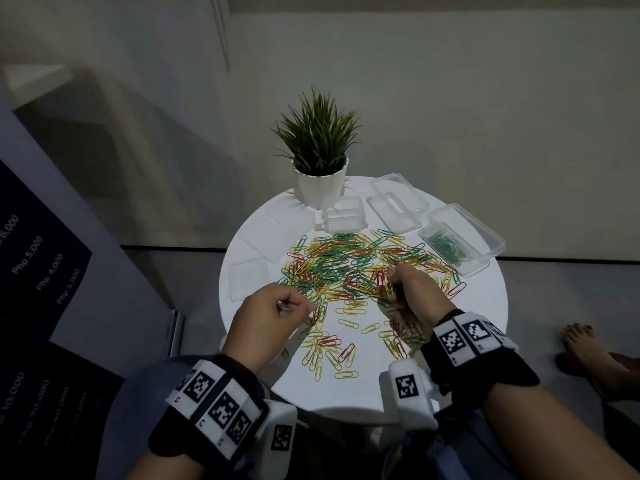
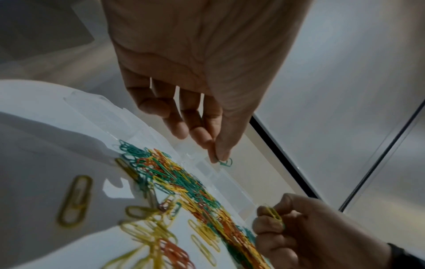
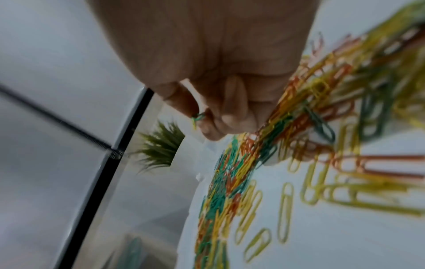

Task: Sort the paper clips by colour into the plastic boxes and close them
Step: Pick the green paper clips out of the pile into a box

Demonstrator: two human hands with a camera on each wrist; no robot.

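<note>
A heap of green, yellow and red paper clips (image 1: pixel 349 268) is spread over the round white table (image 1: pixel 485 306). My left hand (image 1: pixel 294 306) hovers over the heap's near left edge, and its thumb and forefinger pinch one green paper clip (image 2: pixel 226 162). My right hand (image 1: pixel 391 289) is curled into a fist at the heap's right side, gripping a small bunch of clips (image 2: pixel 273 214), mostly yellow with some green (image 3: pixel 197 116). An open clear box (image 1: pixel 460 244) at the right holds green clips. Two more open clear boxes (image 1: pixel 394 206) (image 1: pixel 343 216) stand behind the heap and look empty.
A potted plant (image 1: pixel 318 161) in a white pot stands at the table's far edge. Clear lids (image 1: pixel 249 282) lie on the left part of the table. A bare foot (image 1: pixel 585 351) rests on the floor to the right. Loose yellow clips (image 1: pixel 322 355) lie near the front.
</note>
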